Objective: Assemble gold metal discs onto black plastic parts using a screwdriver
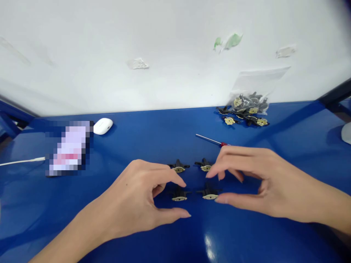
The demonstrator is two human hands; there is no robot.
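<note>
Several small black parts with pale, round metal plates stand in two rows on the blue table. My left hand [148, 195] curves around the near left part [179, 194], its thumb and index finger apart. Just beyond that hand is the far left part [178, 166]. On the other side, my right hand [246, 182] is beside the near right part [210, 191], with its thumb tip close to the plate. Its index fingertip is by the far right part [204, 165]. Whether these fingertips touch the parts I cannot tell. Neither hand grips anything.
A screwdriver [211, 139] with a red handle lies behind my right hand. At the back right, a clear plastic bag [253, 87] and several similar parts [229, 120] rest against the wall. To the left are a phone [71, 148], its cable [24, 160] and a white earbud case [103, 126].
</note>
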